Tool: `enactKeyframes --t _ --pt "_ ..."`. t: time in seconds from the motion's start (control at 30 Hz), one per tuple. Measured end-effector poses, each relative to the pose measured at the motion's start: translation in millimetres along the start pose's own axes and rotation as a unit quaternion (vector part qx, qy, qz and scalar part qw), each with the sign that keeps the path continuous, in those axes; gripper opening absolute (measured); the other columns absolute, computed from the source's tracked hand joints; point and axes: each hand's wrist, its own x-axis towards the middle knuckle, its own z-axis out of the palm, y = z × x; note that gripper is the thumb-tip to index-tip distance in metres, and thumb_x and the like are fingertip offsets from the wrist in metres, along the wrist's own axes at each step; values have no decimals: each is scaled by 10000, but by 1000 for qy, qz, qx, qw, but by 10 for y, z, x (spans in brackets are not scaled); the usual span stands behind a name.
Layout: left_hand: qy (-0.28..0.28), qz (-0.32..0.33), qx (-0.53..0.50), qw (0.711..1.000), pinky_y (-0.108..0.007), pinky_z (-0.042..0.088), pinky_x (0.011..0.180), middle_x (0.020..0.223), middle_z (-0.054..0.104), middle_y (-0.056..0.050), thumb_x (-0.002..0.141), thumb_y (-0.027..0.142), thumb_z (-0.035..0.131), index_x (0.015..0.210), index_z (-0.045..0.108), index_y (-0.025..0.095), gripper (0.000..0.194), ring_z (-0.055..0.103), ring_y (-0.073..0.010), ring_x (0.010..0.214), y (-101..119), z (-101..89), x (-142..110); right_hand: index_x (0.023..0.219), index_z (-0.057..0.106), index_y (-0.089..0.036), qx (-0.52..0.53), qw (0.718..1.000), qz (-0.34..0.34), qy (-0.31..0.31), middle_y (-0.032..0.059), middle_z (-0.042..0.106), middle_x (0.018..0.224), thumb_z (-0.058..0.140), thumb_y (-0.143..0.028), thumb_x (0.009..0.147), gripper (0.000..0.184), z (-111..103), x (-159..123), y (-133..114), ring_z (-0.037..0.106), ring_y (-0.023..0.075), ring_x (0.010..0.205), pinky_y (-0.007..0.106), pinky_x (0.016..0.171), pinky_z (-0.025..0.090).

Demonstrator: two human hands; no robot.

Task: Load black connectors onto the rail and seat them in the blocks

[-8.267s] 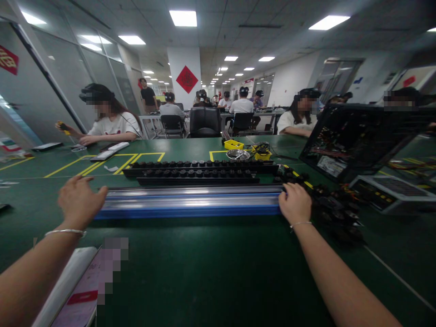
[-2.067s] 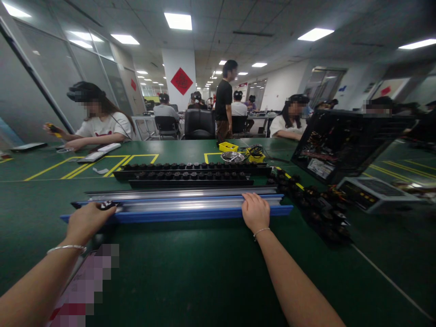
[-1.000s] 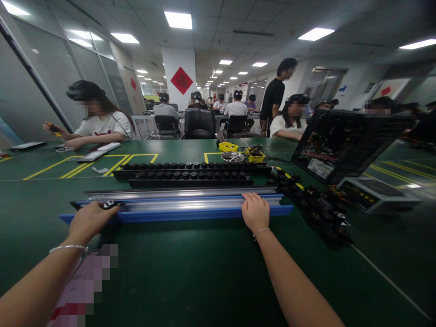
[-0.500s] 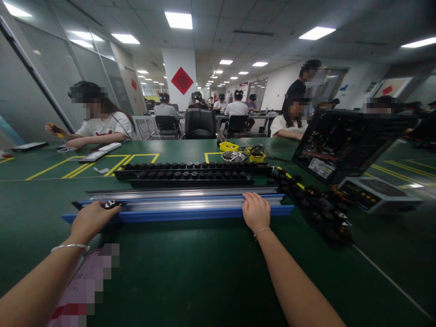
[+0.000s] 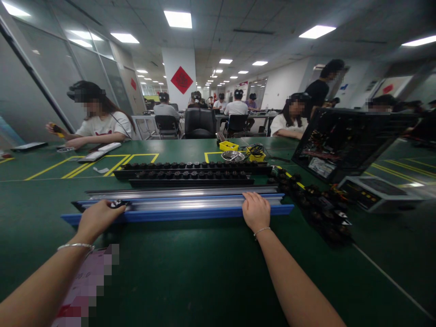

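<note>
A long blue-edged metal rail (image 5: pixel 184 215) with a shiny channel lies across the table before me. At its left part, my left hand (image 5: pixel 98 219) pinches a small black round piece with white marks (image 5: pixel 118 204), which sits at the channel; whether it is seated inside I cannot tell. My right hand (image 5: pixel 256 211) is closed over the rail toward its right end, fingertips over the far edge. Just behind lies a second, black-edged rail (image 5: pixel 184 192). Farther back are two black rails (image 5: pixel 192 181) carrying rows of similar black round pieces (image 5: pixel 190 174).
A pile of black round pieces (image 5: pixel 313 200) lies to the right, beside a grey power supply box (image 5: pixel 378 195) and an open computer case (image 5: pixel 347 145). Yellow trays (image 5: pixel 229 146) and a metal bowl (image 5: pixel 233 156) stand at the back. A pink sheet (image 5: pixel 85 281) is near my left forearm.
My left hand has shifted a little to the right along the rail with the black round piece. My right hand stays put. A standing person in the background has moved right.
</note>
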Motion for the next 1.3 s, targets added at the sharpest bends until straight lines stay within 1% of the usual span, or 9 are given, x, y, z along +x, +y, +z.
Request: enactKeyframes --t 0.1,0.47,0.7,0.87,1.1,1.3 --pt "7 -4 2 1000 -330 419 651 793 661 -116 651 650 426 806 614 173 536 608 -295 800 11 14 -1 1121 609 -217 1 1000 1 0 42 614 1167 356 -229 848 372 1 1 3 469 214 1143 370 960 259" --pt "14 1 9 1000 -334 418 645 793 668 -127 641 670 419 824 620 163 575 609 -310 813 6 45 11 1125 609 -213 6 1000 5 -7 45 610 1172 351 -232 846 381 -14 -1 -8 465 213 1147 371 966 253" --pt "2 18 10 1000 -336 412 652 727 665 -115 640 676 420 747 624 179 548 615 -308 785 67 34 -13 1122 612 -210 10 1000 3 -3 56 611 1171 351 -228 844 382 -6 -1 -8 465 220 1145 376 961 257" --pt "1 14 12 1000 -334 411 646 750 670 -122 639 677 411 777 626 172 565 616 -315 807 96 38 -29 1123 610 -207 9 1000 1 -3 56 609 1174 344 -230 848 384 -7 -1 -8 463 219 1145 371 964 253" --pt "-10 5 19 1000 -326 409 632 767 669 -132 648 670 399 784 620 167 566 618 -305 781 133 20 -46 1116 610 -214 4 1000 3 -1 42 614 1166 359 -223 845 370 -11 -5 -16 464 213 1147 369 966 253" --pt "-10 2 21 1000 -326 415 637 802 676 -135 644 675 395 825 618 158 591 619 -304 798 140 9 -53 1122 612 -213 4 1000 3 -6 58 612 1168 363 -227 848 371 -21 -1 -15 471 215 1142 378 965 265"
